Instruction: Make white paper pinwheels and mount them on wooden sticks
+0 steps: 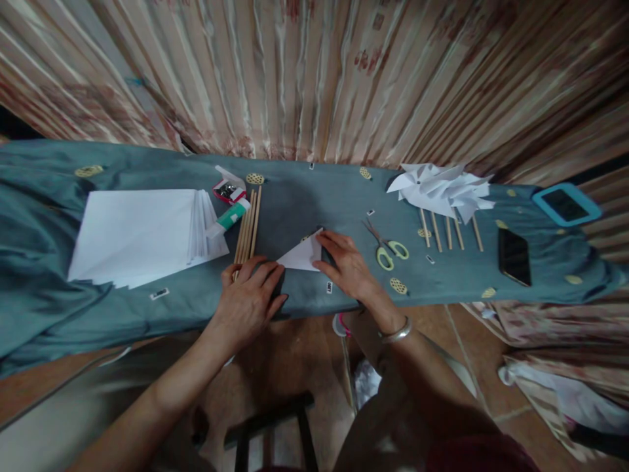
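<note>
A white sheet of paper folded into a triangle (302,255) lies on the cloth-covered table in front of me. My left hand (249,295) rests with fingers spread, its fingertips at the triangle's left corner and its outer fingers over the lower ends of several wooden sticks (249,223). On the other side, my right hand (346,265) has its fingers at the top corner and its thumb near the lower right corner, gripping the paper's right edge. Scissors (384,247) with green handles lie to the right of that hand.
Left stands a stack of white paper (137,229), beside a green-and-white glue stick (230,218) and a small red box (228,191) of metal pieces. Right are paper pinwheels (442,189) on sticks, a black phone (514,257) and a blue-framed device (567,204). A curtain (295,78) hangs behind.
</note>
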`<state>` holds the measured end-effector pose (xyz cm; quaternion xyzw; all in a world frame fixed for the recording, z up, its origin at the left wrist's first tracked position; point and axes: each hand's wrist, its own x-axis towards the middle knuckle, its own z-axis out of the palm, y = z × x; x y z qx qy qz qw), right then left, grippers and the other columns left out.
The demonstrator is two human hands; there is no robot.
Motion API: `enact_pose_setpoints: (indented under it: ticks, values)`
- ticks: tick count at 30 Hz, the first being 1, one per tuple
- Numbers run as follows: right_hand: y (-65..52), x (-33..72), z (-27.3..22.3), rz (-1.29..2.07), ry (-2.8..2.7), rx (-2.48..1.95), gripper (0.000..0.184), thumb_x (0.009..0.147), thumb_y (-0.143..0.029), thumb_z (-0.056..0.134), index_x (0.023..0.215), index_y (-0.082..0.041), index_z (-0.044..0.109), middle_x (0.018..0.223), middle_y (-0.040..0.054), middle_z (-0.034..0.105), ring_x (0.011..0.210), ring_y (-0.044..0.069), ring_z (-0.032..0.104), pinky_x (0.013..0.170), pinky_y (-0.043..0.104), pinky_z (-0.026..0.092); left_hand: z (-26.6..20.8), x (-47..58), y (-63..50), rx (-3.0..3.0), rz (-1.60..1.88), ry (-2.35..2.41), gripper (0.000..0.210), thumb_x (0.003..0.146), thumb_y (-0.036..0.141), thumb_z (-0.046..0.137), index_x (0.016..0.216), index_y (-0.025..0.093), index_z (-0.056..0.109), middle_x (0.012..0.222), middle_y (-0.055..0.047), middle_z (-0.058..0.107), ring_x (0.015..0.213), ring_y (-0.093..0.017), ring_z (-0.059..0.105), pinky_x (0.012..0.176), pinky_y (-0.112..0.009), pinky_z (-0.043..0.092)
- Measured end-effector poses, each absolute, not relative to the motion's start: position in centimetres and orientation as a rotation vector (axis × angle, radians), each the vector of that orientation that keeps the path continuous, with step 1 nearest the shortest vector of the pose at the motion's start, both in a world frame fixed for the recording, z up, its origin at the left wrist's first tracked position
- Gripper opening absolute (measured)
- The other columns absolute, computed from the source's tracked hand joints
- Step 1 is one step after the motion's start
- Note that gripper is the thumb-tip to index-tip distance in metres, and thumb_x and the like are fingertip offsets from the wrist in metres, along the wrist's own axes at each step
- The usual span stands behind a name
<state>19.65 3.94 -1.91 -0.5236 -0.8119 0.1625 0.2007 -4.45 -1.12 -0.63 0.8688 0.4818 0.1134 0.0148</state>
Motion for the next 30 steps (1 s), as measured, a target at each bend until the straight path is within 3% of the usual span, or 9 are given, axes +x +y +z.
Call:
enact_pose_setpoints:
  ticks: [10,17,25,30]
  values:
    - [2.8,19.2,-0.7,0.393,-2.444,-1.621,0.05,0.097,-0.036,0.046,0.144,-0.02,0.049,0.156,0.0132,0.04,0.14,0.031,0.037,0.11,0.051,0.039,-0.8,-4.5,-1.1,2.7,0.38,1.484,0.036,0.095,0.032,0.052,0.127,0.017,0.06,0.124,-0.013,0.067,0.124,-0.034,0.05,0.098,-0.051,0.032]
    - [3.0,16.6,0.0,0.214,-2.412,-1.832,0.059,0.094,-0.029,0.04,0.147,-0.001,0.039,0.154,0.0177,0.041,0.136,0.033,0.037,0.106,0.046,0.044,-1.0,-4.6,-1.1,2.679,0.407,1.472,0.037,0.094,0.031,0.055,0.127,0.016,0.061,0.125,-0.014,0.067,0.123,-0.035,0.051,0.097,-0.052,0.032]
    - [4.1,15.6,-0.7,0.128,-2.32,-1.963,0.057,0.098,-0.031,0.036,0.146,0.0,0.04,0.156,0.0183,0.039,0.133,0.032,0.039,0.1,0.044,0.05,-0.7,-4.4,-1.2,2.675,0.433,1.475,0.037,0.093,0.03,0.056,0.126,0.015,0.061,0.123,-0.015,0.067,0.123,-0.035,0.051,0.098,-0.053,0.033]
    - [3.5,16.0,-1.0,0.163,-2.316,-1.925,0.058,0.101,-0.036,0.036,0.147,-0.001,0.039,0.156,0.0197,0.037,0.136,0.034,0.038,0.104,0.05,0.045,-0.6,-4.3,-1.1,2.638,0.424,1.499,0.035,0.091,0.028,0.058,0.124,0.017,0.062,0.124,-0.014,0.067,0.124,-0.034,0.051,0.098,-0.053,0.033]
